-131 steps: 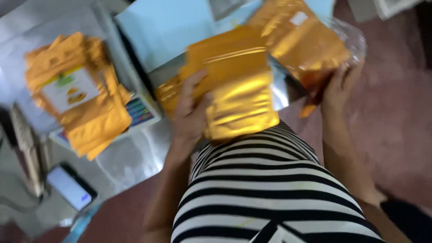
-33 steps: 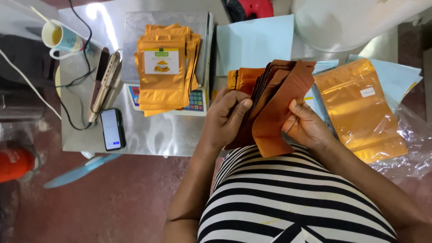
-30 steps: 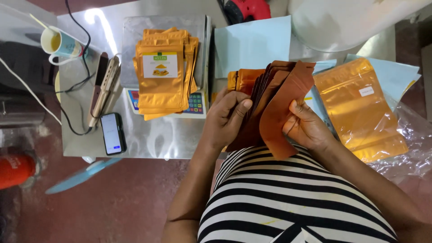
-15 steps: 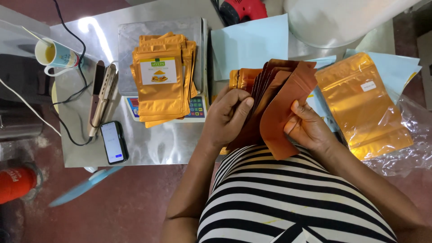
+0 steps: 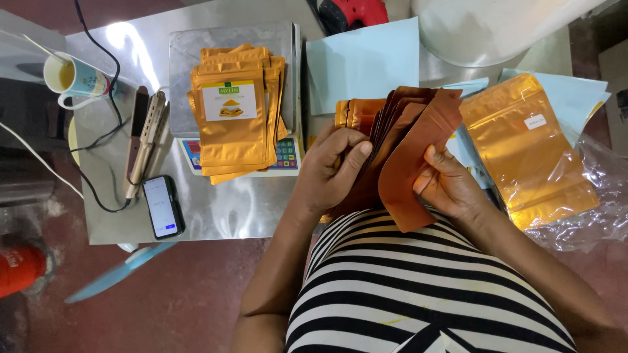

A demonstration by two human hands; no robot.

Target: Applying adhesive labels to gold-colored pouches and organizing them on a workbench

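Observation:
Both my hands hold one fanned stack of orange-gold pouches [image 5: 392, 140] against my striped shirt. My left hand [image 5: 330, 170] grips the stack's left side, thumb across the front. At the stack's right, my right hand [image 5: 448, 183] pinches the front pouch [image 5: 409, 173] and peels it away from the rest. On the weighing scale [image 5: 288, 153] to the left rests a separate pile of labelled gold pouches [image 5: 234, 111]. A single large gold pouch [image 5: 526, 147] lies on clear plastic wrap at the right.
On the steel table [image 5: 216, 216] are a paper cup [image 5: 75, 75] with a drink, a hair straightener [image 5: 147, 140] with a black cord, and a phone [image 5: 162, 206]. Light blue sheets [image 5: 363, 62] lie behind the stack. A red object [image 5: 19, 268] stands on the floor at left.
Earlier I held the pouches flat near the bag at right. Now the stack is fanned between both hands, and my right hand has drawn the front pouch slightly away.

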